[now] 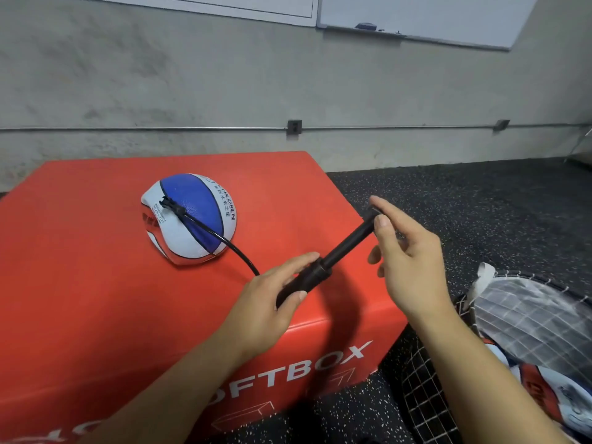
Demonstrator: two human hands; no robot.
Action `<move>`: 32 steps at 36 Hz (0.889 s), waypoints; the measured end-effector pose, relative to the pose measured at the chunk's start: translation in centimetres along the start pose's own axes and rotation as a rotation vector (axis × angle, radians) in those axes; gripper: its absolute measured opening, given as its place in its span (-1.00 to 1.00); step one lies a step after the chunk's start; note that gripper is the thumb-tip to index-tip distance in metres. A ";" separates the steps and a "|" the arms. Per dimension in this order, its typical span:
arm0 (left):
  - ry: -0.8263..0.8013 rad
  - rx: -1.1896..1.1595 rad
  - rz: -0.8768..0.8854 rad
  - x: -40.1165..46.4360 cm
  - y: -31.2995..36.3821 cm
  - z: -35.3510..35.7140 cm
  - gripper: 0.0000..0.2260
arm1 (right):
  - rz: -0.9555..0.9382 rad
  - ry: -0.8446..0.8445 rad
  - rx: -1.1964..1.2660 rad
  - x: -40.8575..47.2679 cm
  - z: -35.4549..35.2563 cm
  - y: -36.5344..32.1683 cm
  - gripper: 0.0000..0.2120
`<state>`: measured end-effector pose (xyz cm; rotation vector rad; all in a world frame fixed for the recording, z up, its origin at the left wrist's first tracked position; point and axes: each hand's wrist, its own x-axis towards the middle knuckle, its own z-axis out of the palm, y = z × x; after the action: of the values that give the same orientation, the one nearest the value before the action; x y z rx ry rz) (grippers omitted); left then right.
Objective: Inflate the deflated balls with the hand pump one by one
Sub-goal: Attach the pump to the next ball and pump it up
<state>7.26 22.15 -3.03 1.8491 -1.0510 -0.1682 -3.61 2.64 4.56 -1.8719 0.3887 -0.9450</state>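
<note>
A partly deflated blue, white and red ball [189, 219] lies on the red soft box [96, 267]. A black hose [224, 241] runs from its valve to a black hand pump [323, 267]. My left hand [272, 296] grips the pump's barrel, thumb on top. My right hand [407, 251] pinches the handle end of the extended piston rod between thumb and fingers. The pump hangs slanted above the box's right front corner.
A net bag [528, 331] with more balls lies on the dark speckled floor [480, 203] at the right. A concrete wall with a conduit pipe stands behind the box. A whiteboard hangs at the upper right.
</note>
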 end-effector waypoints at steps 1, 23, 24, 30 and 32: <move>0.002 -0.005 -0.007 0.0 -0.1 -0.1 -0.39 | -0.002 -0.014 -0.002 -0.1 0.4 -0.1 -0.71; 0.102 -0.076 -0.037 0.3 -0.5 -0.8 -0.45 | -0.100 -0.191 -0.090 -2.4 5.9 2.8 -0.69; 0.107 -0.070 -0.037 0.3 -0.6 -0.9 -0.44 | -0.104 -0.200 -0.096 -2.3 5.8 2.8 -0.69; 0.087 -0.073 -0.026 0.2 -0.3 -1.0 -0.46 | -0.094 -0.252 -0.105 -1.6 4.7 2.3 -0.68; 0.077 -0.076 -0.021 0.1 0.0 -0.9 -0.46 | -0.097 -0.227 -0.083 -1.4 4.1 1.9 -0.68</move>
<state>7.80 22.65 -2.53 1.7848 -0.9599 -0.1460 -1.13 5.13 1.36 -2.0640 0.2038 -0.7784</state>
